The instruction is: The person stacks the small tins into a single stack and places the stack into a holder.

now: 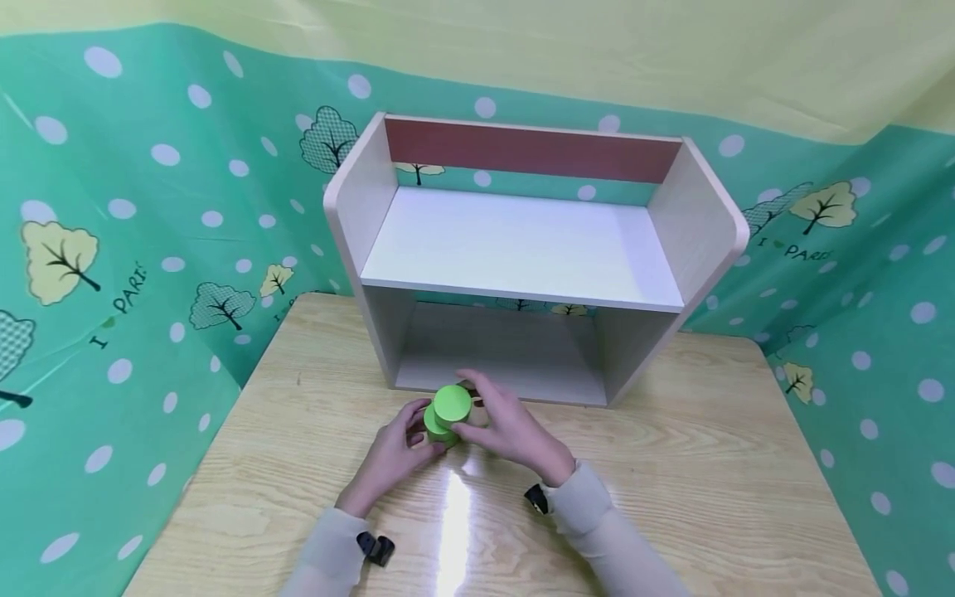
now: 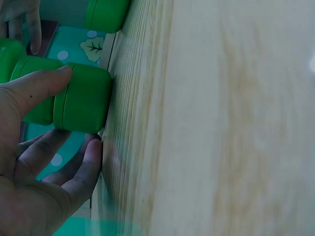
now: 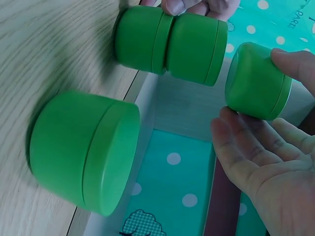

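Observation:
Two green lidded jars stand stacked on the table: a lower jar (image 2: 86,101) and an upper jar (image 3: 194,48). My left hand (image 1: 399,456) holds this stack, thumb across the seam between the two and fingers on the other side. Between the thumb and fingertips of my right hand (image 1: 511,427) is a third jar (image 3: 257,82), held just off the stack's top in the right wrist view. A separate jar (image 3: 81,152) stands upright on the table near my right hand; in the head view that hand hides it.
A two-level white shelf unit (image 1: 522,249) with a reddish back board (image 1: 530,151) stands at the back of the wooden table (image 1: 709,464), right behind the jars. Green dotted cloth (image 1: 149,249) hangs around the table's back and sides.

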`<state>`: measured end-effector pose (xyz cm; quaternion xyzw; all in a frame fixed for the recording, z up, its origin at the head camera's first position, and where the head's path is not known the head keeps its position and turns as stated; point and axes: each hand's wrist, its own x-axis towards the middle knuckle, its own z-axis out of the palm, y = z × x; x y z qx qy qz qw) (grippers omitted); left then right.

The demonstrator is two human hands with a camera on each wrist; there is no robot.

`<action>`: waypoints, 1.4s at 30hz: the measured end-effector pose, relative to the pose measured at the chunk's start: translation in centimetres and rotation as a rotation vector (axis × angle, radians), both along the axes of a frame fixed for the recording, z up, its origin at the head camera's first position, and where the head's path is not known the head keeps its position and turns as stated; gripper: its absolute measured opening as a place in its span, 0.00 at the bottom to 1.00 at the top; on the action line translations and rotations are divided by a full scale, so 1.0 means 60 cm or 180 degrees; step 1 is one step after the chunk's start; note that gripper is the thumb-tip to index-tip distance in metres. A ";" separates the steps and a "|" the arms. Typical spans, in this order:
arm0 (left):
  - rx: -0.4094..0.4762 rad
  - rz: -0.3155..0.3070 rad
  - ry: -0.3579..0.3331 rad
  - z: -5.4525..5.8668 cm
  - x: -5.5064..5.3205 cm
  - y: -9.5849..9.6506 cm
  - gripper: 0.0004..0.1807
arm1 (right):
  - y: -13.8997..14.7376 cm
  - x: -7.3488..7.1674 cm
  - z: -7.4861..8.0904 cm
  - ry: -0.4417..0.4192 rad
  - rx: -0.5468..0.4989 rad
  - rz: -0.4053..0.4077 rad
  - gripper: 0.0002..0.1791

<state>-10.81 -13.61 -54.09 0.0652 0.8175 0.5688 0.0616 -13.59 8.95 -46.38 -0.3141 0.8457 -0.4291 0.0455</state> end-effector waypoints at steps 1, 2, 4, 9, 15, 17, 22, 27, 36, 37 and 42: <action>0.0002 0.0007 -0.0001 0.001 0.000 0.000 0.42 | -0.002 0.000 0.000 0.0001 0.0019 0.0001 0.43; 0.0012 0.0009 0.0004 0.001 0.000 0.000 0.42 | -0.004 0.000 0.000 0.0008 0.0035 0.0002 0.43; 0.0025 0.0008 0.0017 0.001 0.001 0.000 0.42 | -0.008 -0.001 0.000 0.0026 0.0053 0.0010 0.43; 0.0013 0.0026 -0.0026 0.000 0.000 -0.001 0.43 | -0.017 -0.002 -0.002 0.0017 0.0098 0.0016 0.43; -0.0014 0.0050 -0.0091 0.001 0.000 -0.001 0.43 | -0.021 -0.001 -0.005 0.0039 0.0120 0.0018 0.42; -0.0010 0.0047 -0.0096 0.002 0.000 0.000 0.43 | -0.022 -0.002 -0.006 0.0069 0.0130 0.0022 0.42; -0.0008 0.0054 -0.0109 0.003 0.000 0.000 0.43 | -0.023 -0.002 -0.010 0.0074 0.0141 0.0048 0.42; -0.0008 0.0064 -0.0118 0.001 -0.001 0.000 0.42 | -0.024 -0.003 -0.012 0.0078 0.0151 0.0057 0.42; -0.0031 0.0067 -0.0083 0.002 0.001 0.000 0.43 | -0.025 -0.003 -0.013 0.0069 0.0155 0.0068 0.43; -0.0033 0.0066 -0.0081 0.002 0.001 0.000 0.43 | -0.025 -0.003 -0.012 0.0062 0.0145 0.0069 0.43; -0.0027 0.0063 -0.0080 0.002 0.001 0.000 0.43 | -0.024 -0.003 -0.013 0.0036 0.0100 0.0073 0.44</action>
